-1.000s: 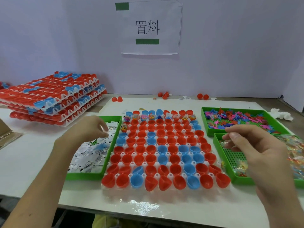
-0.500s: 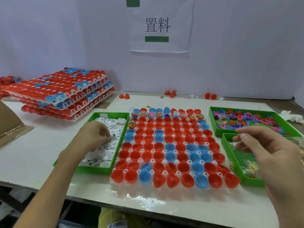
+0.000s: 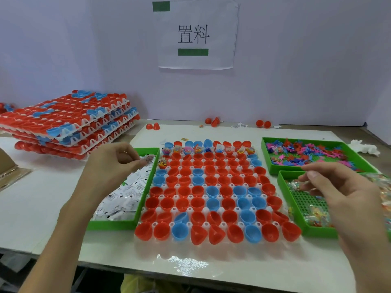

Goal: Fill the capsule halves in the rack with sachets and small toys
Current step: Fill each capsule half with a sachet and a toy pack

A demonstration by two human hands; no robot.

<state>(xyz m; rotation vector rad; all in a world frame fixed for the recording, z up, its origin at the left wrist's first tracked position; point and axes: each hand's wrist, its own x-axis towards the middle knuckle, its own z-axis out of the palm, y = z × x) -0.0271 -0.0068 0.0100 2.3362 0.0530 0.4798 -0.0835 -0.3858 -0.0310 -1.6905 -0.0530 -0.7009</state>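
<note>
A white rack [image 3: 186, 246] full of red and blue capsule halves lies in the middle of the table; its far row and one cup at the left hold small toys. My left hand [image 3: 110, 166] hovers over the green sachet tray [image 3: 114, 225] and pinches a small white sachet [image 3: 149, 159] at its fingertips, close to the rack's left edge. My right hand [image 3: 338, 187] is over the near green tray [image 3: 296, 216] of clear toy packets, its thumb and fingers curled and pinched together; what they hold is not clear.
A second green tray [image 3: 267, 163] of colourful plastic toys sits at the back right. Stacked racks of capsule halves [image 3: 67, 125] stand at the far left. Loose red halves [image 3: 262, 123] lie along the wall under a paper sign [image 3: 194, 34]. A cardboard edge [image 3: 8, 170] shows at left.
My left hand has lifted from the sachet pile with a sachet and moved right toward the rack. My right hand has stayed over the packet tray.
</note>
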